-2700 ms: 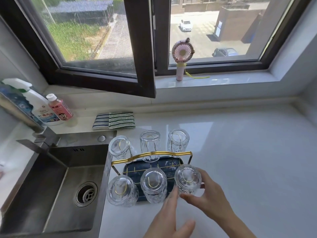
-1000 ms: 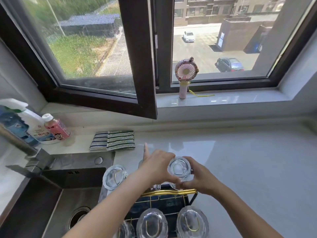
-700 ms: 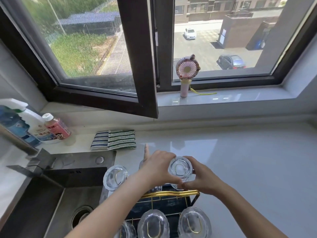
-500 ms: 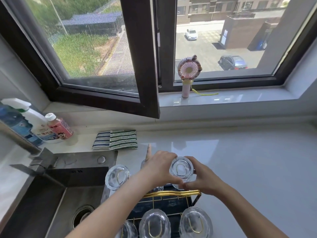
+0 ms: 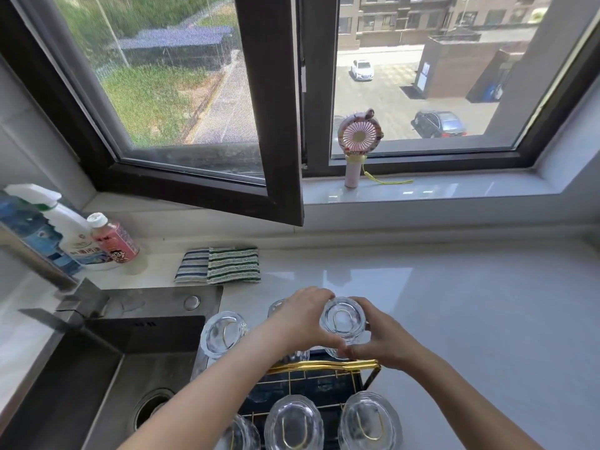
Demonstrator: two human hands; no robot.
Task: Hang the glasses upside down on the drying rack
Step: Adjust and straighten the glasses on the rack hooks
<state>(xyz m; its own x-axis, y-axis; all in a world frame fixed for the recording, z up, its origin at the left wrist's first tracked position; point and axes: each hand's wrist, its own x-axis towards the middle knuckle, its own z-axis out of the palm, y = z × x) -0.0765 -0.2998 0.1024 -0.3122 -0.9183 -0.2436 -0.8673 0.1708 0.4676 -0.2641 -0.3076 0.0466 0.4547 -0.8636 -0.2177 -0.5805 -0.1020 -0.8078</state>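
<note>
A gold-wire drying rack with a dark tray stands on the white counter beside the sink. Several clear ribbed glasses hang upside down on its prongs. Both hands wrap the far right glass: my left hand on its left side, my right hand on its right. The far left glass hangs free. My left hand mostly hides the far middle glass. In the near row, a middle glass and a right glass show fully; my left forearm partly covers the near left glass.
A steel sink with a faucet lies left of the rack. Spray bottle and pink bottle stand behind it, striped cloths nearby. A pink hand fan stands on the sill. An open window sash overhangs the counter.
Both hands went from the near right glass to the far right glass and have stayed on it. My left index finger, earlier pointing out, has curled down onto the glass.
</note>
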